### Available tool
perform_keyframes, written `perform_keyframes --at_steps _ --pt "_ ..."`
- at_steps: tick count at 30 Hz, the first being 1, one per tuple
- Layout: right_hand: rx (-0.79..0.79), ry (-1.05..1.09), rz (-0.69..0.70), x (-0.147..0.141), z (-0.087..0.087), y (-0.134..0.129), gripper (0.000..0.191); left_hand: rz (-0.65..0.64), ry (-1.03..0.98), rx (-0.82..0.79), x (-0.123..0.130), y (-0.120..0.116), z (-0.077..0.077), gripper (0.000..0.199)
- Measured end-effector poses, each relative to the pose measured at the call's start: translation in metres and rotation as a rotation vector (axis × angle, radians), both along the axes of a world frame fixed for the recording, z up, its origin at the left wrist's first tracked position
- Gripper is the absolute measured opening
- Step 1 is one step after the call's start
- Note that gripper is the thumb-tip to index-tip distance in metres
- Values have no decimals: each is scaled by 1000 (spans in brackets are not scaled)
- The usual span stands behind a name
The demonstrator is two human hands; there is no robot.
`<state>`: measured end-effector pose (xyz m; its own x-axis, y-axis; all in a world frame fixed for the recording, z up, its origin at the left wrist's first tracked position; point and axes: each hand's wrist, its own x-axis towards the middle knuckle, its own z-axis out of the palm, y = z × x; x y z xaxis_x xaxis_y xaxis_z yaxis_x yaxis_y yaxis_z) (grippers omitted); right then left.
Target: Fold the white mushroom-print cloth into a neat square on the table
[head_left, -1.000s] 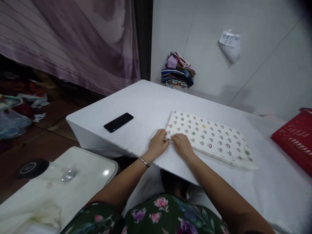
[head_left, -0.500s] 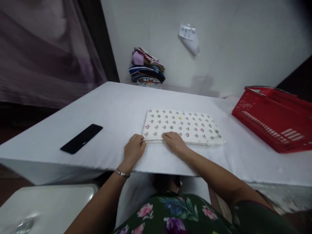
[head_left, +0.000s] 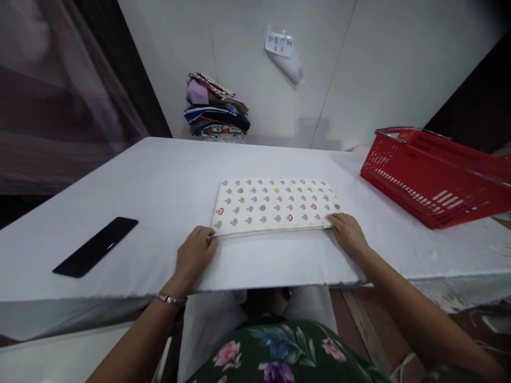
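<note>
A folded white cloth (head_left: pixel 275 205) printed with small mushrooms lies flat on the white-covered table (head_left: pixel 167 175), its long near edge facing me. My left hand (head_left: pixel 196 252) is closed on the cloth's near left corner, thumb and fingers pressed together there. At the near right corner, my right hand (head_left: pixel 348 234) grips the cloth between its fingers and thumb. The near edge runs fairly straight between the two hands.
Left on the table lies a black flat object (head_left: pixel 96 247). A red basket (head_left: pixel 435 175) stands at the right. Behind the table, folded clothes (head_left: pixel 217 109) are stacked by the wall, where a paper sign (head_left: pixel 279 45) hangs.
My right hand has slid right along the near edge, from its middle to the right corner. My left hand still holds the left corner. The camera view has shifted.
</note>
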<state>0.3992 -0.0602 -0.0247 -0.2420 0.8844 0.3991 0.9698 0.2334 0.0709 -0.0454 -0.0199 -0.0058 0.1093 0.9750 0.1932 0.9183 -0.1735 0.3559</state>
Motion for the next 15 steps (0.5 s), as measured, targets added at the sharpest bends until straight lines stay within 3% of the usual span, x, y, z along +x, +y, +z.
perform_keyframes --at_steps 4,8,12,15 --pt "17 58 -22 31 -8 -12 43 -16 46 -64 -2 3 11 23" --pt "6 289 -28 37 -13 -14 46 -9 -5 -228 -4 13 29 26" --pt "-5 583 -323 36 -6 -5 42 114 -78 -268 -1 27 42 35" --pt "-166 661 -550 39 8 7 46 174 -65 -272 5 39 40 44"
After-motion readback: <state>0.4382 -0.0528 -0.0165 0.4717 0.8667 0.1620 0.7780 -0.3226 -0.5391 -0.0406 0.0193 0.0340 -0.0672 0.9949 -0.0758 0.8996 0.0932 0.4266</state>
